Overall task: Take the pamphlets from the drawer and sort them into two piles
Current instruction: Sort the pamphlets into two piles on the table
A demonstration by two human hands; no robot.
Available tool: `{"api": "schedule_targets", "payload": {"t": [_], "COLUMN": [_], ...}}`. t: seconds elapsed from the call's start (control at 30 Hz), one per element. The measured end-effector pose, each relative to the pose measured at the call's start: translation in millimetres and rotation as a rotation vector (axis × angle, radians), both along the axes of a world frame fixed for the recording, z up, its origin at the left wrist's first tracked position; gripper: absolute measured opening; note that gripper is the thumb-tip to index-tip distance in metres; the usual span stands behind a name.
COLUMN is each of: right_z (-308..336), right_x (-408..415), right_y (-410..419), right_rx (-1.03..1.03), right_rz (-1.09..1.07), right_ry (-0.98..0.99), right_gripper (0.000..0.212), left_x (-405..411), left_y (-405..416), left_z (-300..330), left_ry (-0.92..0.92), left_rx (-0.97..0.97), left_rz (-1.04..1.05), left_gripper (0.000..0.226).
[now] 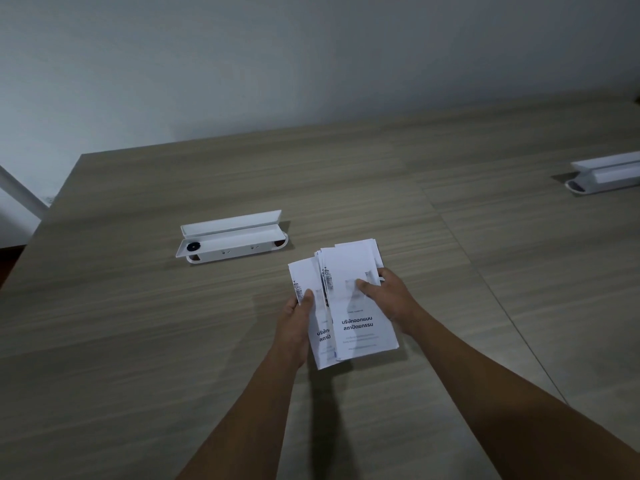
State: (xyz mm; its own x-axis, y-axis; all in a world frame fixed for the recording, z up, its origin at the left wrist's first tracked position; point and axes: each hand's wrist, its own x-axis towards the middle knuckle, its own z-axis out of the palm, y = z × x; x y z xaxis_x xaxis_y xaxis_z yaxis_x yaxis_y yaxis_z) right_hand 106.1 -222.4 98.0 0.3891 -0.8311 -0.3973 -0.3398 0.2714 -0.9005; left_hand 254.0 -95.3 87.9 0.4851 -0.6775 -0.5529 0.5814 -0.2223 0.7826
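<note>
A stack of white pamphlets [353,299] with dark printed text is held just above the wooden table [138,323], near the middle of the head view. My right hand [388,299] grips the main stack from the right, thumb on the top sheet. My left hand [298,327] holds one pamphlet [306,275] pulled a little to the left of the stack, thumb pressed on its face. The drawer is out of sight.
A white open-lidded box [232,237] with a black round part lies on the table left of the pamphlets. A second white box [606,174] sits at the far right edge. A pale wall runs behind the table; a white leg stands at far left.
</note>
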Motion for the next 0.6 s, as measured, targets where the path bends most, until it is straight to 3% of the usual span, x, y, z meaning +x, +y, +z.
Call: {"api": "schedule_targets", "payload": {"t": [0.4, 0.6], "right_z": [-18, -30], "right_x": [7, 18], "right_y": [-51, -73], "right_rx": [-0.038, -0.066], "right_rz": [-0.011, -0.049], "right_ry": [0.083, 0.135], "right_gripper": [0.024, 0.033], "left_x": [31, 41], "left_y": [1, -4], "left_z": [-38, -52], "left_ry": [0.062, 0.069], "left_rx": [0.100, 0.123], "left_rz": [0.089, 0.078], "left_gripper": [0.038, 0.038]}}
